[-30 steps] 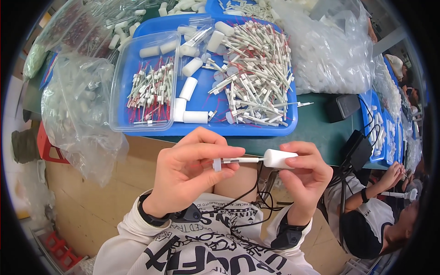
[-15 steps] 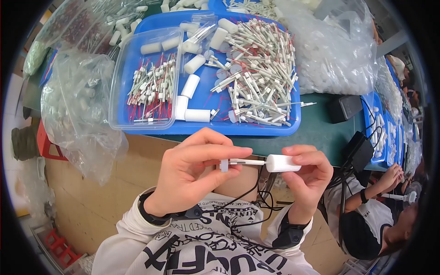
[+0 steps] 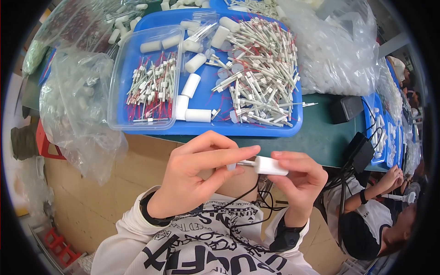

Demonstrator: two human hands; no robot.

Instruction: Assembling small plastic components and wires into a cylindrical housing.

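Between the thumb and fingers of my left hand [image 3: 197,176] is a thin white rod [image 3: 248,162] with a translucent round cap [image 3: 231,165] at its near end. My right hand [image 3: 300,181] pinches a white foam-like cylinder [image 3: 270,166], lying sideways. The rod's other end enters the cylinder's left face, and only a short length shows between cap and cylinder. How deep it sits inside is hidden. Both hands are in front of the table edge, below a blue tray [image 3: 275,132].
A clear plastic box [image 3: 120,120] with red-wired rods overlaps the tray's left part. A heap of thin rods [image 3: 263,68] fills the tray's right side, with several loose white cylinders [image 3: 191,85] between. Plastic bags [image 3: 73,114] flank it. Black cables and a co-worker's hand [image 3: 389,178] are at right.
My right hand and the cylinder have moved left, toward my left hand. Less of the rod shows outside the cylinder. The left hand has shifted slightly right.
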